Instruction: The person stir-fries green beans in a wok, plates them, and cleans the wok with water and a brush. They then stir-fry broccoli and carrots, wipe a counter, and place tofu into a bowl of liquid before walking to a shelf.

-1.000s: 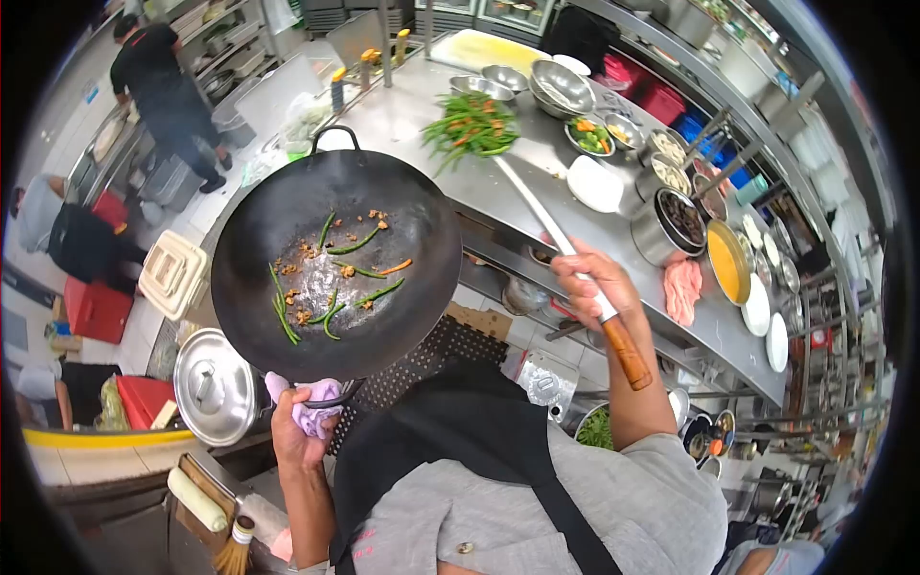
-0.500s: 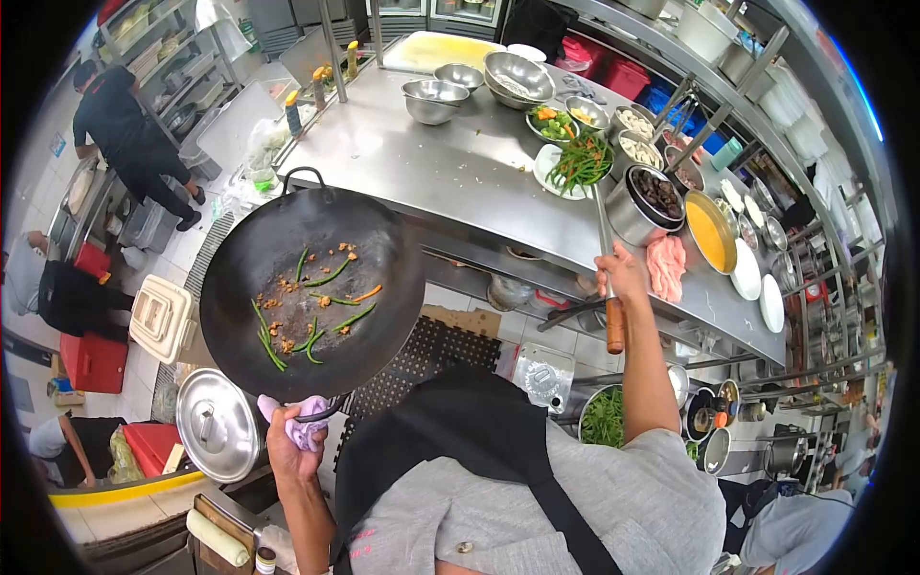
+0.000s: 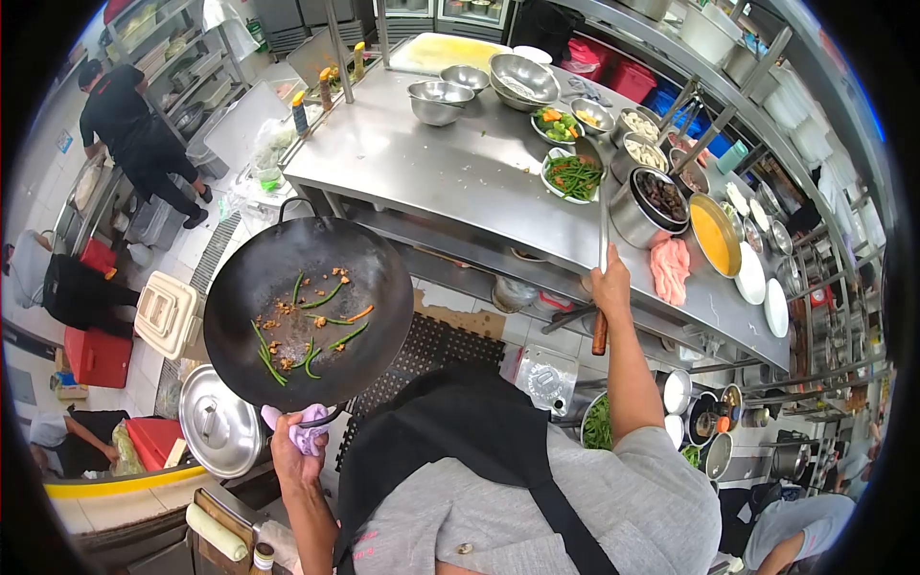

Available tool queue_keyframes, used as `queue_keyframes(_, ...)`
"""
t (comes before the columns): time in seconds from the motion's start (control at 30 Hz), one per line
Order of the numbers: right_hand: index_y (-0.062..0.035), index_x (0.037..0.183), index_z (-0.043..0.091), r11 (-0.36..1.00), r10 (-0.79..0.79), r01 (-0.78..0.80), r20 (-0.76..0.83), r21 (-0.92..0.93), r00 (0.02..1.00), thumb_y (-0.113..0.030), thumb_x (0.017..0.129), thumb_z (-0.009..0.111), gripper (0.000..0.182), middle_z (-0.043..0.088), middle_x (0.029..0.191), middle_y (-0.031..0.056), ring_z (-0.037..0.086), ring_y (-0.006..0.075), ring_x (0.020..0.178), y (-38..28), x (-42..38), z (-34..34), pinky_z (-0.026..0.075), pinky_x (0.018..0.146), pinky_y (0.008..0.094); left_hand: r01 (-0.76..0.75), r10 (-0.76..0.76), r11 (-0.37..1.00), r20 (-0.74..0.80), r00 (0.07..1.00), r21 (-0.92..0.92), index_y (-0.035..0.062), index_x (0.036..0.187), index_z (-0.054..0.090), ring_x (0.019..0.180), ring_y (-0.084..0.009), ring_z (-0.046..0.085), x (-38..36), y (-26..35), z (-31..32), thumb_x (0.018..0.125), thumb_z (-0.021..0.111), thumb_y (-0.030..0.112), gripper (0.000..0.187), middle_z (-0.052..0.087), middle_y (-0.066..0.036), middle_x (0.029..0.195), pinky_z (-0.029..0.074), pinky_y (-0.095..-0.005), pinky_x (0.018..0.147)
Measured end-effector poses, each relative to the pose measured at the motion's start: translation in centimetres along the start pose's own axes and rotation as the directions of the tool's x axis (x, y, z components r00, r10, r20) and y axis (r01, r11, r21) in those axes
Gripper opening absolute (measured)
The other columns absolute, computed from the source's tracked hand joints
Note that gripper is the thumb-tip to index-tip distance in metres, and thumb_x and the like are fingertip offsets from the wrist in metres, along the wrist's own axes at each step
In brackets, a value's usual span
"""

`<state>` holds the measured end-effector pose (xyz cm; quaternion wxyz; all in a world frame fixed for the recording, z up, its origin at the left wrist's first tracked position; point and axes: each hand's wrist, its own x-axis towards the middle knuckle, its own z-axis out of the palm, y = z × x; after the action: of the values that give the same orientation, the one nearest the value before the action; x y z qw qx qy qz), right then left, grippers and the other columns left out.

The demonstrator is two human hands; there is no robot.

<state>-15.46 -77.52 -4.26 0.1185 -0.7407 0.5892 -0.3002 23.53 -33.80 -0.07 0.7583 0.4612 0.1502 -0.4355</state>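
Observation:
My left hand [image 3: 295,452] is closed around the near handle of a black wok [image 3: 369,287], with a folded lilac cloth [image 3: 309,431] in the grip. A few green beans [image 3: 321,318] and browned bits lie in the wok, which is held out beside the steel table. In my right hand [image 3: 610,286] is a long-handled wok ladle [image 3: 604,216] with a wooden grip end. Its head [image 3: 588,149] is tilted at the edge of a white plate [image 3: 548,178] heaped with cooked green beans [image 3: 574,176].
The steel table [image 3: 431,172] bears metal bowls [image 3: 441,102], a plate of mixed vegetables [image 3: 556,126], a pot of yellow liquid [image 3: 714,235] and a pink cloth [image 3: 670,268]. Below stand a large lid [image 3: 218,422] and a beige bin [image 3: 167,316]. Co-workers [image 3: 134,125] are at left.
The beans that hung over the plate at the ladle's head now lie heaped on it. My right hand has shifted slightly left with the ladle. The wok has moved slightly down.

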Motion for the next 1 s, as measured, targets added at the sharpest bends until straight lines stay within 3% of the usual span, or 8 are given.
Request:
queue_keyframes(0.1, 0.0085, 0.137, 0.044, 1.0, 0.016, -0.015, 0.058, -0.014, 0.998, -0.002, 0.077, 0.057, 0.062, 0.06, 0.113, 0.0349, 0.06, 0.0462, 0.107, 0.5, 0.4, -0.7, 0.047, 0.092, 0.0463, -0.015, 0.015, 1.0, -0.004, 1.0, 0.013, 0.0071, 0.085, 0.057, 0.064, -0.0236, 0.065, -0.4, -0.1, 0.0, 0.085, 0.058, 0.012, 0.005, 0.068, -0.014, 0.081, 0.047, -0.0302, 0.042)
queue_keyframes(0.4, 0.0043, 0.139, 0.044, 0.988, -0.023, 0.02, 0.014, 0.154, 1.0, -0.005, 0.078, 0.054, 0.063, 0.064, 0.082, 0.0218, 0.064, 0.0299, 0.069, -0.6, 0.3, -2.6, 0.052, 0.069, 0.0372, -0.092, 0.079, 0.989, 0.108, 0.991, 0.119, 0.0051, 0.086, 0.058, 0.061, -0.0203, 0.063, 0.5, 0.6, 4.0, 0.087, 0.056, 0.012, 0.007, 0.065, -0.012, 0.079, 0.048, -0.0288, 0.042)
queue_keyframes(0.5, 0.0043, 0.139, 0.044, 0.973, 0.07, -0.103, 0.163, 0.205, 0.984, -0.004, 0.078, 0.054, 0.062, 0.065, 0.088, 0.0242, 0.066, 0.0324, 0.076, -0.4, 0.1, -3.8, 0.052, 0.074, 0.0383, -0.125, 0.103, 0.983, 0.166, 0.981, 0.135, 0.0041, 0.086, 0.058, 0.06, -0.0207, 0.063, 1.3, 0.3, 6.8, 0.087, 0.057, 0.012, 0.008, 0.065, -0.013, 0.08, 0.048, -0.0288, 0.042)
queue_keyframes(0.6, 0.0038, 0.14, 0.044, 0.975, -0.108, 0.106, -0.001, 0.196, 0.994, -0.003, 0.079, 0.055, 0.062, 0.065, 0.097, 0.0267, 0.066, 0.0346, 0.086, 1.6, 0.1, -2.6, 0.051, 0.082, 0.0386, -0.138, 0.104, 0.98, 0.226, 0.969, 0.143, 0.0069, 0.086, 0.057, 0.06, -0.0198, 0.062, 2.1, -0.2, 9.9, 0.088, 0.058, 0.013, 0.007, 0.064, -0.012, 0.078, 0.047, -0.0277, 0.04)
queue_keyframes(0.7, 0.0031, 0.141, 0.044, 0.985, -0.098, 0.095, 0.014, 0.143, 0.995, -0.002, 0.08, 0.056, 0.062, 0.063, 0.108, 0.0287, 0.064, 0.036, 0.096, 2.0, 0.2, -2.9, 0.048, 0.088, 0.0373, -0.145, 0.093, 0.976, 0.291, 0.952, 0.161, 0.0057, 0.086, 0.057, 0.06, -0.0203, 0.062, 3.3, -0.7, 13.2, 0.088, 0.057, 0.012, 0.007, 0.065, -0.014, 0.079, 0.047, -0.0277, 0.04)
queue_keyframes(0.8, 0.0029, 0.141, 0.044, 0.959, -0.2, 0.223, -0.135, 0.177, 0.97, -0.002, 0.082, 0.058, 0.061, 0.062, 0.109, 0.0279, 0.064, 0.0362, 0.096, 2.8, -0.5, -1.7, 0.048, 0.087, 0.0377, -0.171, 0.09, 0.963, 0.349, 0.933, 0.207, 0.0028, 0.086, 0.057, 0.062, -0.0221, 0.064, 5.0, -1.9, 16.7, 0.088, 0.056, 0.011, 0.009, 0.065, -0.016, 0.081, 0.05, -0.0268, 0.041)
queue_keyframes(0.97, -0.0013, 0.142, 0.045, 0.931, -0.077, 0.043, 0.08, 0.362, 0.994, -0.006, 0.086, 0.06, 0.057, 0.062, 0.103, 0.0216, 0.062, 0.0336, 0.094, -1.6, -2.6, -2.4, 0.048, 0.088, 0.0373, -0.221, 0.103, 0.947, 0.431, 0.897, 0.234, 0.0007, 0.09, 0.058, 0.065, -0.0215, 0.065, 6.8, -4.7, 23.7, 0.092, 0.053, 0.013, 0.013, 0.066, -0.016, 0.085, 0.051, -0.0276, 0.043)
queue_keyframes(1.0, -0.0018, 0.142, 0.045, 0.923, -0.162, 0.15, 0.002, 0.354, 0.987, -0.006, 0.086, 0.061, 0.058, 0.061, 0.098, 0.0205, 0.062, 0.0334, 0.09, -1.5, -3.4, -0.4, 0.048, 0.084, 0.0382, -0.237, 0.117, 0.947, 0.455, 0.883, 0.218, 0.0008, 0.09, 0.058, 0.064, -0.0214, 0.065, 7.2, -5.2, 24.7, 0.092, 0.054, 0.013, 0.013, 0.066, -0.015, 0.084, 0.051, -0.0277, 0.043)
